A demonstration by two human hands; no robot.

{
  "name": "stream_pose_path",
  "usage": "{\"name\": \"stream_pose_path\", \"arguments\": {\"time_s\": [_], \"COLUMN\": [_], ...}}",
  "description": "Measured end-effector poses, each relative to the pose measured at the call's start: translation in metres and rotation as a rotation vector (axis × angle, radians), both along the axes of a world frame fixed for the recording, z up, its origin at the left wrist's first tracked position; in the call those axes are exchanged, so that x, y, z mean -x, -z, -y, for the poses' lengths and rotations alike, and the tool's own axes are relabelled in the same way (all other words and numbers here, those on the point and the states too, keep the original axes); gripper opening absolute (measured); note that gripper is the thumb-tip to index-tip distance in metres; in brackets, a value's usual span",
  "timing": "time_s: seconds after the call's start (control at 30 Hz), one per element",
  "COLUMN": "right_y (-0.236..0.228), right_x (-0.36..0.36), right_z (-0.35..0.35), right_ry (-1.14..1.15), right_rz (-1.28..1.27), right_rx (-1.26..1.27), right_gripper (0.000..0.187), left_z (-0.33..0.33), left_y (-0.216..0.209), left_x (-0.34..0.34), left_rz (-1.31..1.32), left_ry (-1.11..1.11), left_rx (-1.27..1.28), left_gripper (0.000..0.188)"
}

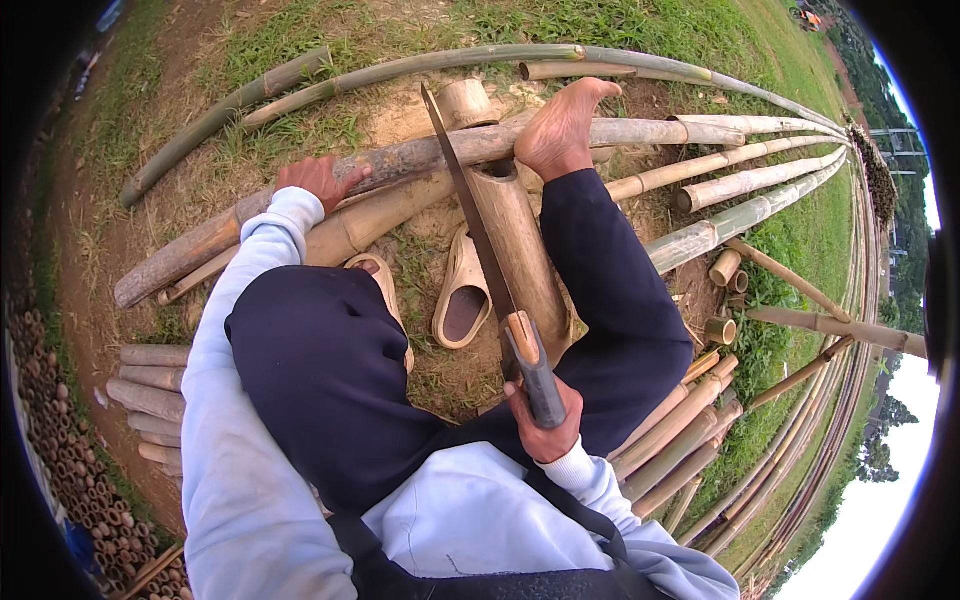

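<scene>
My right hand [550,425] is closed around the handle of a handsaw [478,220], its long blade pointing away from me. The blade crosses a brownish bamboo pole [405,163] near its middle; I cannot tell how deep any cut goes. Over to the left, my left hand [318,185] grips the same pole from above, thumb along it. My bare right foot [563,130] presses on the pole, right of the blade. Below the pole, a thick bamboo section [515,245] slants toward me, and an upright bamboo stub [466,103] stands just behind.
An empty tan clog [465,290] lies between my legs. Long bamboo poles [740,185] stretch off to the right. Cut lengths are stacked at left [150,395] and right [675,430]. Green poles [400,68] lie on the grass beyond. A bamboo rail [840,328] juts in at right.
</scene>
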State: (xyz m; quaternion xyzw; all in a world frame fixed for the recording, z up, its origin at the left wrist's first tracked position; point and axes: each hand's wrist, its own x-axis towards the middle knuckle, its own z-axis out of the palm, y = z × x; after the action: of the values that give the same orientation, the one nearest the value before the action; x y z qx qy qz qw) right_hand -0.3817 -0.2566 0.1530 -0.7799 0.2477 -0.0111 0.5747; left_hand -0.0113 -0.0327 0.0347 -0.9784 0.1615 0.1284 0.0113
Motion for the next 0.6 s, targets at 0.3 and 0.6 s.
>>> {"name": "stream_pose_path", "arguments": {"time_s": [0.3, 0.6], "right_y": [0.028, 0.119], "right_x": [-0.044, -0.17], "right_z": [0.011, 0.004], "right_ry": [-0.088, -0.026], "right_rz": [0.041, 0.249], "right_rx": [0.1, 0.027], "right_gripper": [0.02, 0.016], "left_z": [0.004, 0.001], "left_y": [-0.01, -0.005], "left_x": [-0.012, -0.022], "left_rz": [-0.075, -0.013], "left_ry": [0.015, 0.063], "left_rx": [0.0, -0.074], "left_gripper": [0.092, 0.096]}}
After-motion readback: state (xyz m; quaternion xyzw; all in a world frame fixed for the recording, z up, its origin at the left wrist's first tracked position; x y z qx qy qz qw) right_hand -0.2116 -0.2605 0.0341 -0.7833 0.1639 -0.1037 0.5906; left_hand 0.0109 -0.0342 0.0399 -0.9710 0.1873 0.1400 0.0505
